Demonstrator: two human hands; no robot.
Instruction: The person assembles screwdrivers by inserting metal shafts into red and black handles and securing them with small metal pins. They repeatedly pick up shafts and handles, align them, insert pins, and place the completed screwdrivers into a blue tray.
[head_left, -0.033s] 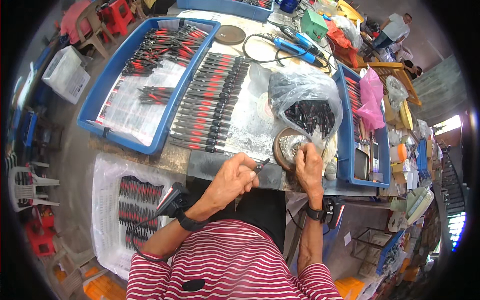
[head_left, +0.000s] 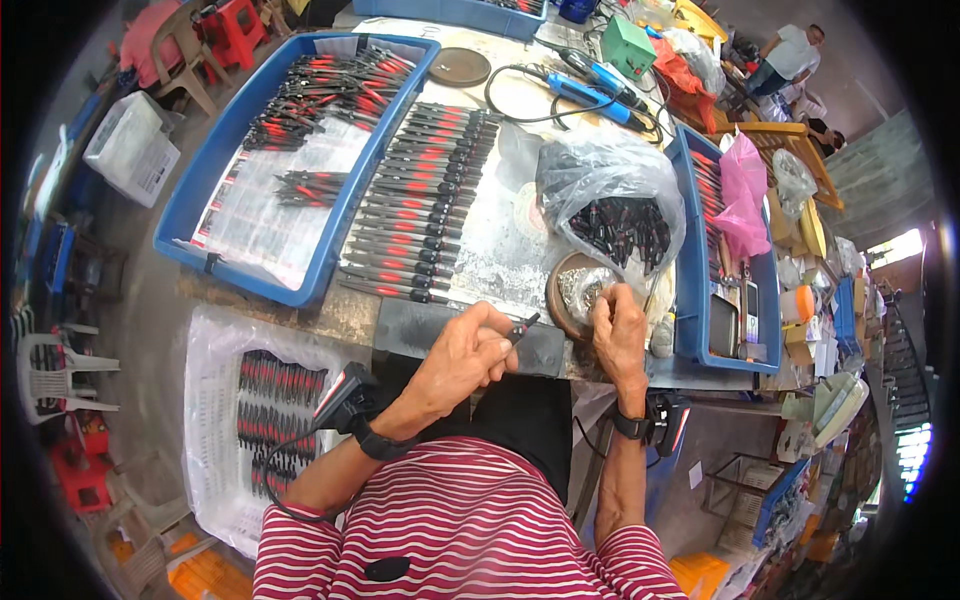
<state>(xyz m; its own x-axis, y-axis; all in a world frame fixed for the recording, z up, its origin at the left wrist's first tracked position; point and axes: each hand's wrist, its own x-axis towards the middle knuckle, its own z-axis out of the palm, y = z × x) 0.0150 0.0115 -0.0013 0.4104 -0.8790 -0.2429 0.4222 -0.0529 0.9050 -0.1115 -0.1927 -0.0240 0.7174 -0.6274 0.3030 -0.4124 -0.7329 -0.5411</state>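
Note:
My left hand (head_left: pixel 468 348) is closed around a short, slim black piece (head_left: pixel 523 328), whose tip points up to the right over the bench edge. At the right rim of a round brown dish (head_left: pixel 560 322), my right hand (head_left: pixel 620 335) has its fingers pinched together; what they hold, if anything, is too small to make out. Tiny metallic bits (head_left: pixel 584 290) lie in the dish. Just beyond it, an open clear plastic bag (head_left: pixel 600 165) is full of black pieces (head_left: pixel 622 230). Left of the bag, black-and-red pen-like tools (head_left: pixel 410 200) lie side by side in a column.
A blue tray (head_left: pixel 325 280) with more black-and-red tools stands at left, another blue tray (head_left: pixel 700 335) at right. Blue corded hand tools (head_left: pixel 590 100) and a green box (head_left: pixel 628 48) sit at the back. Below left is a white lined basket (head_left: pixel 210 430) of tools. Other people are farther off.

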